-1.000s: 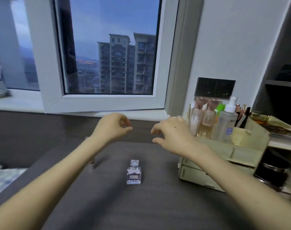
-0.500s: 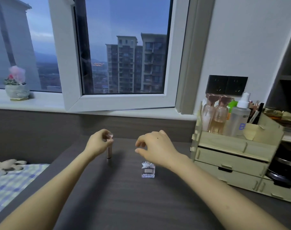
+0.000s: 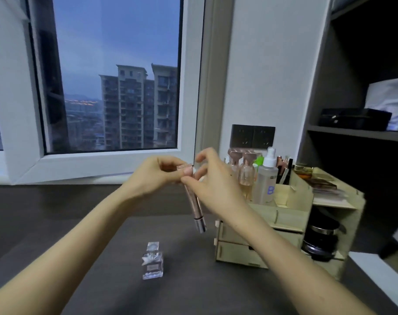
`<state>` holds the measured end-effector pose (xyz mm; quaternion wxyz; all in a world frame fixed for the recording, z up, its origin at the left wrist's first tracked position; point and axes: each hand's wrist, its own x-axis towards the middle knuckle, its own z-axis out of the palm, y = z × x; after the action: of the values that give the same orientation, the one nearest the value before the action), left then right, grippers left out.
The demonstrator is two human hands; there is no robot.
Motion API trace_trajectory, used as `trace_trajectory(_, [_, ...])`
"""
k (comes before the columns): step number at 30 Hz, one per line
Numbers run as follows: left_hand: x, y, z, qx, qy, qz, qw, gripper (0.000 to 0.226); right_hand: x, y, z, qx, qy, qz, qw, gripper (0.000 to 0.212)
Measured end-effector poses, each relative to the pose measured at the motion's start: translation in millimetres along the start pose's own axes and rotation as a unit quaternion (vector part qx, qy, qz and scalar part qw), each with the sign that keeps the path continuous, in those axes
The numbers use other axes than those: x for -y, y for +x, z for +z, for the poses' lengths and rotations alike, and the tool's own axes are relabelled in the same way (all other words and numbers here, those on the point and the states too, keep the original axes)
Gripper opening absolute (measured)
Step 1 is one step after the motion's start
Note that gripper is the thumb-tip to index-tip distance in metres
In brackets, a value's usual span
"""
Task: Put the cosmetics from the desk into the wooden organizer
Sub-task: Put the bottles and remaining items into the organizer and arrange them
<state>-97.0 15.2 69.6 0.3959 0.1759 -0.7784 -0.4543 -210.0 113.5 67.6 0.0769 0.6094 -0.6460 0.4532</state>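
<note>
A slim pink-gold cosmetic tube (image 3: 195,205) hangs almost upright in the air above the dark desk (image 3: 193,292). My left hand (image 3: 152,176) pinches its top end. My right hand (image 3: 212,180) pinches the same tube just below, its other fingers spread. A small clear perfume bottle (image 3: 152,261) with a bow stands on the desk below my hands. The wooden organizer (image 3: 289,221) stands to the right, with drawers below and several bottles (image 3: 267,178) in its top compartments.
A window with a white frame (image 3: 107,162) fills the back wall. Black sockets (image 3: 253,136) sit above the organizer. A dark round jar (image 3: 320,239) sits in the organizer's right-hand open bay. Dark shelves (image 3: 357,133) with boxes rise at the right.
My left hand has lifted the tube off the desk and carried it up and to the right. My right hand has come up and taken hold of it too.
</note>
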Motion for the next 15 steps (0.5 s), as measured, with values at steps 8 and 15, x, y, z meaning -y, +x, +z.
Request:
trace_trajectory(8, [-47,66,77,0.082,-0.119,0.050,0.988,0.002,-43,23,-108,-0.018,0.057,0.044,0.997,0.022])
trace_trajectory(15, [-18,114,99,-0.029,0.123,0.065,0.990,0.013,-83,64,-172,-0.220,0.131,0.049,0.965,0.021])
